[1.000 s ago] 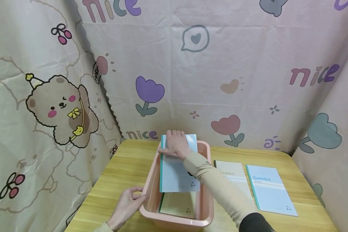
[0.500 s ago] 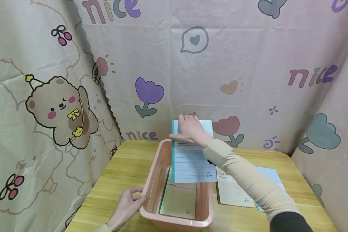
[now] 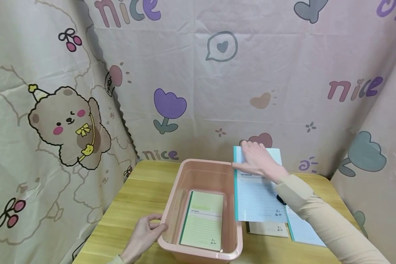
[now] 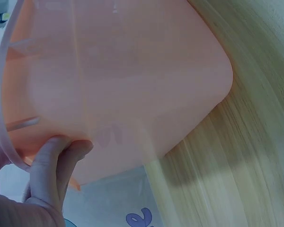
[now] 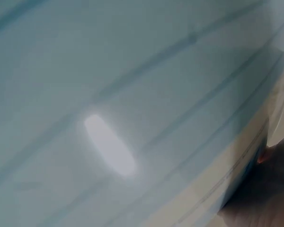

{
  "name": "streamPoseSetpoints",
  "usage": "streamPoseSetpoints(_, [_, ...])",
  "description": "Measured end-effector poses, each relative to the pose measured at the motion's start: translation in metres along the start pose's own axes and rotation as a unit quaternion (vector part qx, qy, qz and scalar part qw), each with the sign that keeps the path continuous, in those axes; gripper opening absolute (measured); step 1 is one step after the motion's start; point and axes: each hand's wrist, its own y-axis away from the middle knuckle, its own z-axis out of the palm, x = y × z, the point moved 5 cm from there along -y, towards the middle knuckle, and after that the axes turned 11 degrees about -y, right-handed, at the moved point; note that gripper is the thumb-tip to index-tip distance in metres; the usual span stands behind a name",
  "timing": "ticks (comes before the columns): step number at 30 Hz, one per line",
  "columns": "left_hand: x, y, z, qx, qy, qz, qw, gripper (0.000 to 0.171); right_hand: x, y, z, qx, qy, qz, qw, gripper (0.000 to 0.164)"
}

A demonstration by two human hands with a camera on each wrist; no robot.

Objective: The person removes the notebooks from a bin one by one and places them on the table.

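Note:
My left hand (image 3: pixel 143 234) grips the left rim of a pink plastic bin (image 3: pixel 206 179). In the left wrist view, bent fingers (image 4: pixel 47 165) press against the outer wall under that rim. My right hand (image 3: pixel 259 159) holds a light blue notebook (image 3: pixel 257 200) with a teal spine by its top end, just right of the bin. Its lined cover fills most of the right wrist view. A pale green notebook (image 3: pixel 201 227) lies flat inside the bin. Below the held one, a cream notebook (image 3: pixel 267 229) lies on the table, partly covered from sight.
Another blue notebook (image 3: pixel 305 229) lies on the wooden table (image 3: pixel 128 194) at the right, partly hidden by the right sleeve (image 3: pixel 336 223). A printed curtain (image 3: pixel 211 91) hangs behind the table and along both sides.
My right hand has lifted the blue notebook up out of the bin and carried it right, over the cream notebook. The green notebook in the bin is now uncovered. My left hand has stayed on the rim.

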Motion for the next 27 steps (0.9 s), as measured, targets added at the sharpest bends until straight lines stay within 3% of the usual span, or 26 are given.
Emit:
streamPoseSetpoints(6, [0.000,0.000,0.000,0.005,-0.003,-0.003,1.0000,0.048,0.035,0.026,0.007,0.014,-0.009,0.015,1.000,0.045])
streamPoseSetpoints(11, [0.000,0.000,0.000,0.004,0.000,-0.004,1.0000,0.048,0.061,0.046,0.027,0.020,-0.014,0.021,0.999,0.047])
streamPoseSetpoints(17, [-0.001,0.000,0.000,0.005,-0.002,-0.009,0.9999,0.048,0.083,0.069,0.071,0.023,-0.026,0.018,0.999,0.049])
streamPoseSetpoints(27, [-0.001,-0.001,0.000,0.002,0.000,-0.007,1.0000,0.049,0.100,0.099,0.147,0.005,-0.035,0.037,0.999,0.050])
